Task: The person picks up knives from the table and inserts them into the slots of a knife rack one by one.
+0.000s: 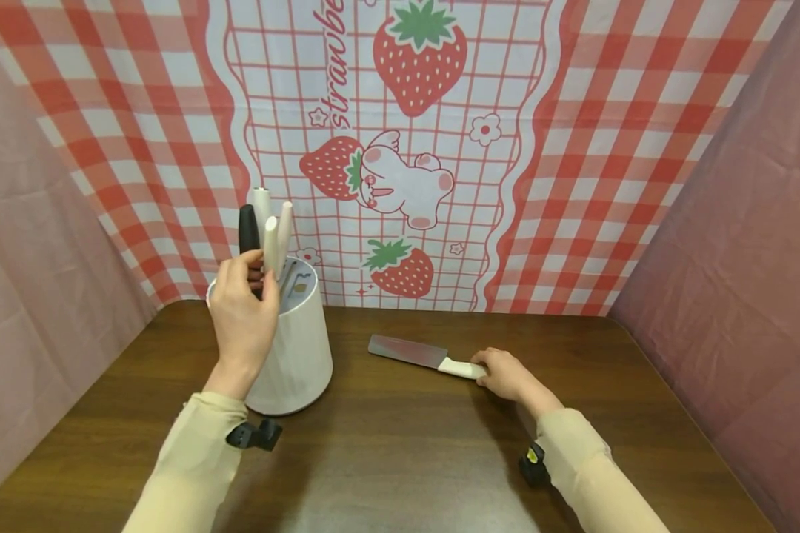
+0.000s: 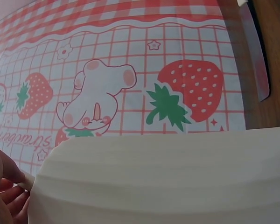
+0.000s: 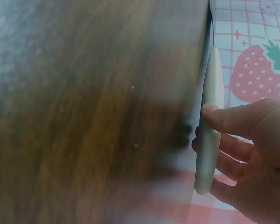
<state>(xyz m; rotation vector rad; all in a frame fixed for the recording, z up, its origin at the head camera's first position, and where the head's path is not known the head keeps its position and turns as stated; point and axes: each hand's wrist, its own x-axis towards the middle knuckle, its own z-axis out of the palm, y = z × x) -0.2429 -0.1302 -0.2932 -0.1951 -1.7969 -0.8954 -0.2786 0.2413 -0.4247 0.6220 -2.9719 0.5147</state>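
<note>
A white cylindrical knife block [image 1: 300, 355] stands at the left of the table, several handles rising from its top. My left hand [image 1: 243, 311] is at the block's top, thumb and fingers pinching a white knife handle [image 1: 270, 244]; its blade is hidden. Beside it rise a black handle [image 1: 248, 229] and other white ones. On the right, my right hand [image 1: 507, 375] grips the white handle [image 3: 209, 154] of a cleaver [image 1: 407, 351], thumb on one side and fingers on the other. The cleaver's broad blade points left, at or just above the tabletop; contact cannot be told.
The brown wooden table [image 1: 400, 459] ends at a hanging red-and-white strawberry cloth [image 1: 400, 170]. Pink cloths hang at the left [image 1: 47, 259] and right [image 1: 727, 259]. Each wrist carries a small black camera.
</note>
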